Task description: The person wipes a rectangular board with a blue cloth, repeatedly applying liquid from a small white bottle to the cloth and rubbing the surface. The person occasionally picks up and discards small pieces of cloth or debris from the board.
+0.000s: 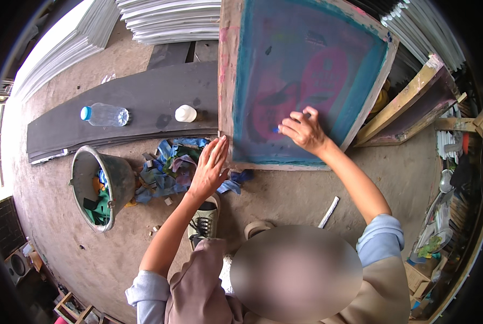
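Wooden framing (pixel 228 81) is being touched by the straight-fingered left hand (pixel 209 167) while a small blue object (pixel 276 130) is being pinched over blue mesh (pixel 290 59) by the right hand (pixel 307 130).

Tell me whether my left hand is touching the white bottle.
Apart. The head view shows the left hand at the edge of the blue screen, with dark board plainly visible between hand and white bottle.

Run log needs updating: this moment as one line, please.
left hand: at wooden frame | right hand: over mesh, holding something blue | nearby: bucket, rags
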